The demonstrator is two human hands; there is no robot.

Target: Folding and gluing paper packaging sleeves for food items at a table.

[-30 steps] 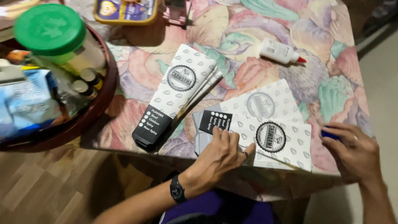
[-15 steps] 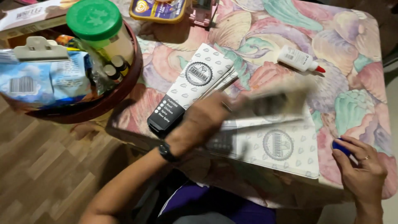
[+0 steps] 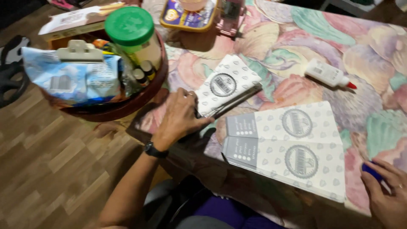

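My left hand (image 3: 180,116), with a black watch at the wrist, is closed over the near end of a stack of folded white patterned paper bags (image 3: 229,82) with a round dark emblem. Two more flat paper bags (image 3: 292,146) of the same pattern lie side by side to the right, near the table's front edge. At the bottom right my right hand (image 3: 388,197) rests on the table edge with its fingers around a small blue object (image 3: 371,171), most of which is hidden.
A white glue bottle with a red tip (image 3: 328,74) lies on the floral tablecloth (image 3: 373,55) at the back right. A round brown basket (image 3: 127,106) at left holds a green-lidded jar (image 3: 129,25) and a clipped blue bag (image 3: 70,78). A yellow tray (image 3: 186,17) stands behind.
My left hand lifted a paper bag, laid it flat beside the other, then moved left onto the stack's near end. The right hand stayed at the table edge.
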